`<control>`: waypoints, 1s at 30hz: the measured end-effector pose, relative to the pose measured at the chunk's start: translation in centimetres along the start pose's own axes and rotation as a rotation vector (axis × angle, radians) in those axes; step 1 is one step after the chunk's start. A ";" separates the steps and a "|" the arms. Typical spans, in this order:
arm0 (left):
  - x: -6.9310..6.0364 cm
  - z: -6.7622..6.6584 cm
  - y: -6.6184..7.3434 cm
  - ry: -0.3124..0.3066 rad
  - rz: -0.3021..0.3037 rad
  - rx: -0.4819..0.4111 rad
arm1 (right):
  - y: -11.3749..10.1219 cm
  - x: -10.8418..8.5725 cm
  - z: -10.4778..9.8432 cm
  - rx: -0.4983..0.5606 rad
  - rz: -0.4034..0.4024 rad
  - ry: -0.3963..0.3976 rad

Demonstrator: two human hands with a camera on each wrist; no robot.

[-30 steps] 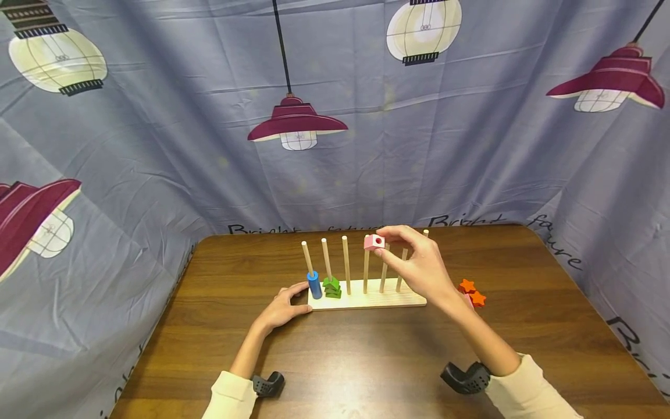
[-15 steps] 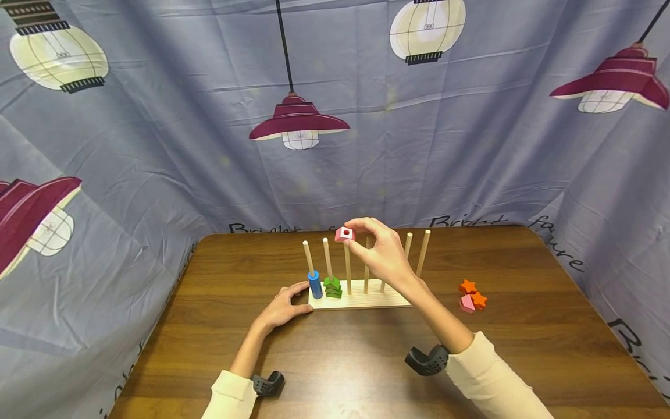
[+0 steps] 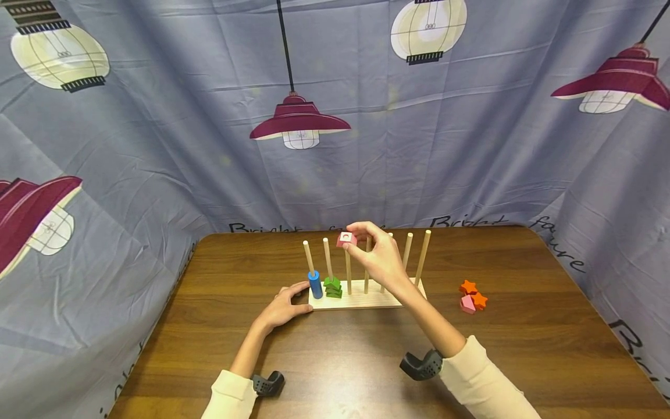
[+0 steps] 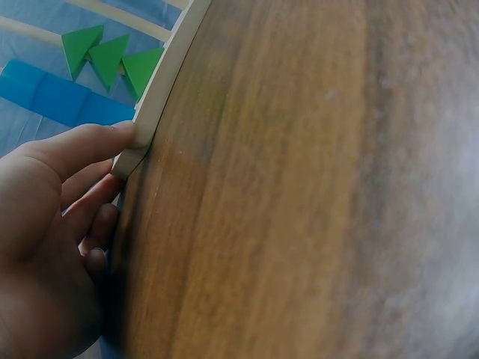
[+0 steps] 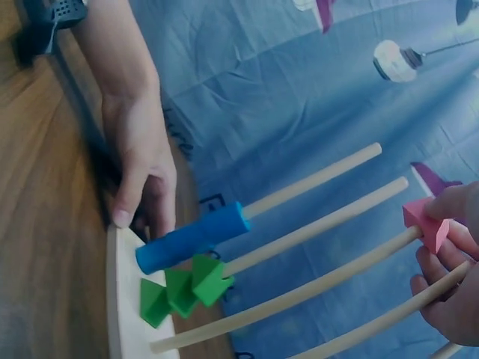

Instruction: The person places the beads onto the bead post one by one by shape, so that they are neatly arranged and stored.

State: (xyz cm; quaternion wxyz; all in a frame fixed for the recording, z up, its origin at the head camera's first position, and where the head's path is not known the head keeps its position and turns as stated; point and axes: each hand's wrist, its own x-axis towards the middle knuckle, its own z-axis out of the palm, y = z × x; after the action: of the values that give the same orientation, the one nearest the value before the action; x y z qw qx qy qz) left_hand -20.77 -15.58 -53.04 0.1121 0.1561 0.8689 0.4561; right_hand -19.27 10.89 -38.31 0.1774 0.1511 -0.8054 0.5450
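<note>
My right hand [image 3: 382, 256] pinches a small pink block [image 3: 345, 239] with a hole, thumb on the near side and fingers behind. The block is at the top of the third peg [image 5: 299, 290] from the left, and the peg's tip appears to sit in its hole. My left hand [image 3: 282, 308] grips the left end of the wooden peg board [image 3: 366, 300], thumb at the front corner. Close by it, stacked blue cylinders [image 5: 194, 238] fill the lower part of the first peg. Green triangular blocks [image 4: 108, 60] are on the second peg.
To the board's right, two orange stars [image 3: 478, 300] and another pink block [image 3: 468, 304] lie together on the brown wooden table [image 3: 335, 361]. Several bare pegs [image 3: 421, 259] rise from the board's right part. A grey-blue curtain [image 3: 335, 186] hangs behind the table.
My right hand has carried the pink block leftward to the third peg, then lowered it slightly onto the tip. The left hand has stayed at the board's end.
</note>
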 end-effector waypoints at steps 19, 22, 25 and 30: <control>0.0 0.1 -0.1 0.003 -0.026 -0.004 | 5.0 -3.1 2.4 0.200 0.269 0.003; 0.0 0.1 -0.1 -0.004 -0.028 -0.007 | 6.6 -4.0 2.9 0.174 0.320 -0.007; 0.0 0.1 0.0 -0.001 -0.032 -0.015 | 8.1 -4.9 3.6 0.132 0.345 -0.025; -0.2 0.1 0.1 0.007 -0.043 -0.023 | 10.2 -5.9 4.4 0.076 0.363 -0.066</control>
State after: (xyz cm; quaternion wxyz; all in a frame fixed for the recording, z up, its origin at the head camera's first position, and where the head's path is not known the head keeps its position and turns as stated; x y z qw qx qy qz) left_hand -20.53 -15.55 -52.95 0.1209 0.1344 0.8671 0.4642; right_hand -18.96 10.71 -50.87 0.0437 0.0275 -0.8036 0.5930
